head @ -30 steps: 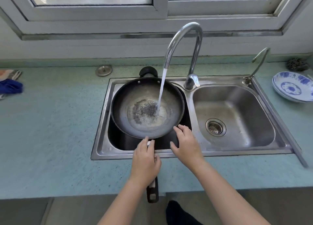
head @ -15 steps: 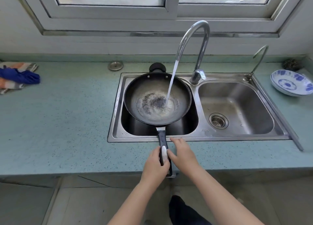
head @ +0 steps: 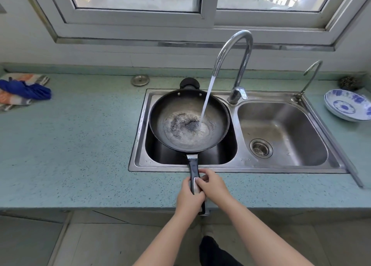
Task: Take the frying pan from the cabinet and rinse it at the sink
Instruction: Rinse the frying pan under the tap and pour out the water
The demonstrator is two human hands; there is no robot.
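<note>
Bright daylight enters through the white-framed window [head: 206,9]; the panes are overexposed. Soft glare sits on the curved chrome tap [head: 239,51] and the stainless-steel double sink [head: 281,169]. The left basin lies in deep shadow. Wide-angle distortion bows the pale green speckled counter [head: 80,145]. Edges slightly soft; centre sharp.

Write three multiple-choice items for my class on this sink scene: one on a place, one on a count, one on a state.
1. Where is the frying pan? A) over the left basin B) in the right basin C) on the counter
2. How many hands grip the pan handle? A) none B) one C) two
3. The tall tap is: A) off B) running C) dripping onto the counter

Answers: 1 A, the pan sits over the left basin. 2 C, left hand and right hand both close on it. 3 B, a stream falls into the pan.
</note>
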